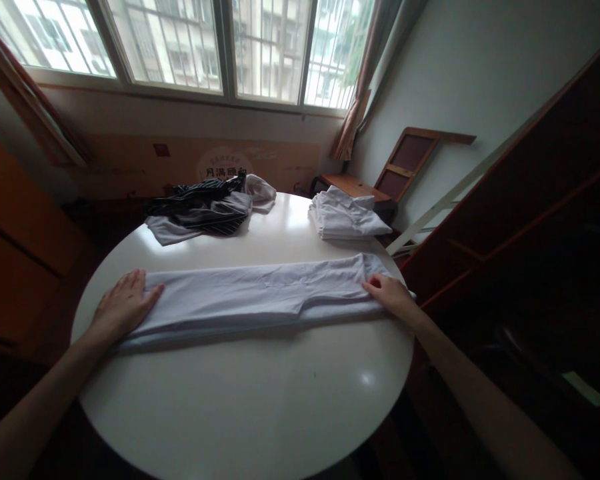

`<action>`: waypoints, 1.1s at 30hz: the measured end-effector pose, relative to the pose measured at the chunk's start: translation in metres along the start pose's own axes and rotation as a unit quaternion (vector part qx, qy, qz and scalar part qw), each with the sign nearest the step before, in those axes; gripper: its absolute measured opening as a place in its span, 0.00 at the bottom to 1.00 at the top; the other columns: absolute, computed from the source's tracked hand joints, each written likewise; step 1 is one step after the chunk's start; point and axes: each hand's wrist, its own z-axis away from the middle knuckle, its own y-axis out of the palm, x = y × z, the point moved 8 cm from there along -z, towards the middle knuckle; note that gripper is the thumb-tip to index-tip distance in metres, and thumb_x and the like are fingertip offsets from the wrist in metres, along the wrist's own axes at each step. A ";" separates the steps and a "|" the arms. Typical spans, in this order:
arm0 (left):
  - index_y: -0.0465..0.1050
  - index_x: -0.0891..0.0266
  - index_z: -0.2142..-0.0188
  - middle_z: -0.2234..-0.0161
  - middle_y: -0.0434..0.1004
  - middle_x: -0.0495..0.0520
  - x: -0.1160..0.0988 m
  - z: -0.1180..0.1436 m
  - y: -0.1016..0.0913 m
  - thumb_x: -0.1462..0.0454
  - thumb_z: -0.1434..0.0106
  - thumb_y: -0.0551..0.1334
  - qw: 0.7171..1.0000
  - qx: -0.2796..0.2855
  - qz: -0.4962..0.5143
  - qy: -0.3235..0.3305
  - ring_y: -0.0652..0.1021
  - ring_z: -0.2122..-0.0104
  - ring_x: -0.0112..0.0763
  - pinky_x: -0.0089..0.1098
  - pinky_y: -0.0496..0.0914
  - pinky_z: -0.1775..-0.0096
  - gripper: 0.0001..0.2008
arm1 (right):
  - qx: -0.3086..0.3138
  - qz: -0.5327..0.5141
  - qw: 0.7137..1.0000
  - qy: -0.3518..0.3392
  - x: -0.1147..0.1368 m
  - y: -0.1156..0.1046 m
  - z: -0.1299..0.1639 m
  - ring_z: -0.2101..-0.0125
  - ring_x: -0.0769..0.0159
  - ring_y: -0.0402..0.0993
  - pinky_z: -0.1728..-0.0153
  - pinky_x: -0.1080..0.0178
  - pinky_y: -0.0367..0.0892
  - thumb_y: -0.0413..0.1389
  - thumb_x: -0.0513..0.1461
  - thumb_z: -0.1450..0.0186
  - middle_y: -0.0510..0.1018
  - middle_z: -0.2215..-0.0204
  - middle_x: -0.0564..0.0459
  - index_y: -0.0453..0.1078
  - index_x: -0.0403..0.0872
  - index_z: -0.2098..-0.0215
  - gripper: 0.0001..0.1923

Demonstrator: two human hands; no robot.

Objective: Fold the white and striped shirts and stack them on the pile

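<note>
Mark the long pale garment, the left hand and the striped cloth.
Long pale garment (250, 293), head view: its middle.
Left hand (125, 301), head view: its back.
Striped cloth (227, 219), head view: its dark front part.

Matt cloth against gloss.
From where I stand, the white surface (240, 400) is smooth and shiny enough to throw back the daylight, while the long pale garment (230, 293) on it looks matt and lightly creased. The folded stack (345, 217) is dull cloth too, and the striped heap (220, 213) is soft, rumpled fabric. Beyond, the printed panel (290, 157) looks like matt cardboard, the curtain (350, 127) is pleated cloth, the stool (353, 183) appears smooth brown wood, and the wall (455, 73) is flat and shineless.
</note>
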 end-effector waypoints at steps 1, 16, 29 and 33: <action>0.45 0.76 0.41 0.39 0.45 0.63 0.000 0.000 0.000 0.51 0.40 0.38 1.000 -0.003 0.000 0.001 0.50 0.40 0.41 0.40 0.46 0.43 0.35 | 0.004 -0.013 1.000 -0.011 -0.001 0.001 -0.001 0.77 0.67 0.67 0.76 0.68 0.56 0.51 0.43 0.43 0.71 0.80 0.53 0.64 0.46 0.78 0.10; 0.46 0.77 0.41 0.39 0.46 0.64 0.003 0.000 0.001 0.50 0.40 0.38 1.000 -0.026 0.008 0.006 0.51 0.40 0.41 0.40 0.47 0.43 0.36 | -0.117 -0.091 0.951 -0.271 0.125 -0.006 0.009 0.57 0.61 0.68 0.56 0.60 0.62 0.45 0.39 0.38 0.73 0.60 0.43 0.66 0.41 0.57 0.14; 0.48 0.77 0.41 0.40 0.48 0.64 0.001 -0.001 -0.002 0.51 0.40 0.39 0.999 -0.028 0.014 0.009 0.53 0.41 0.42 0.41 0.48 0.43 0.35 | -0.001 0.037 0.976 -0.215 0.007 0.030 -0.034 0.42 0.60 0.50 0.44 0.53 0.50 0.39 0.48 0.35 0.56 0.42 0.45 0.53 0.44 0.42 0.27; 0.47 0.77 0.41 0.39 0.47 0.64 0.001 0.000 -0.001 0.52 0.39 0.40 1.000 -0.006 0.008 0.002 0.51 0.40 0.41 0.40 0.47 0.43 0.35 | -0.023 0.065 0.987 -0.142 -0.036 0.030 -0.048 0.42 0.57 0.50 0.45 0.52 0.51 0.38 0.47 0.35 0.56 0.42 0.43 0.53 0.42 0.42 0.27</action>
